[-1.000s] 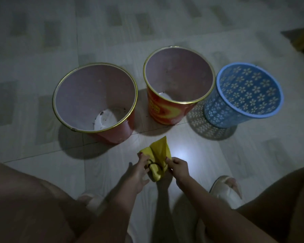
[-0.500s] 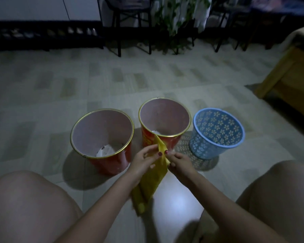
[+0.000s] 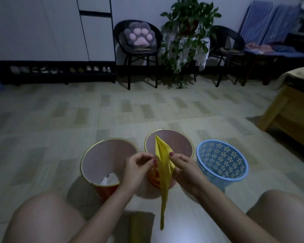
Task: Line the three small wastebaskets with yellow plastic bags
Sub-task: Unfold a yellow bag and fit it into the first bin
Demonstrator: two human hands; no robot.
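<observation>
A folded yellow plastic bag (image 3: 163, 174) hangs lengthwise in front of me, its tip reaching up over the middle basket. My left hand (image 3: 137, 170) pinches its left edge and my right hand (image 3: 184, 168) pinches its right edge near the top. Three wastebaskets stand in a row on the floor behind the hands: a red one with a gold rim (image 3: 102, 155) at the left, an orange-red one with a gold rim (image 3: 179, 142) in the middle, and a blue flower-pattern one (image 3: 223, 160) at the right. All three look unlined.
My bare knees (image 3: 47, 218) frame the bottom of the view. A wooden bed frame (image 3: 288, 118) stands at the right. Black chairs (image 3: 139, 55), a trailing plant (image 3: 188, 39) and a shoe rack (image 3: 56, 71) line the far wall. Tiled floor lies between.
The view has tilted up from the floor to the room. The bag has unrolled from a small bundle into a long hanging strip, and both hands have risen with it.
</observation>
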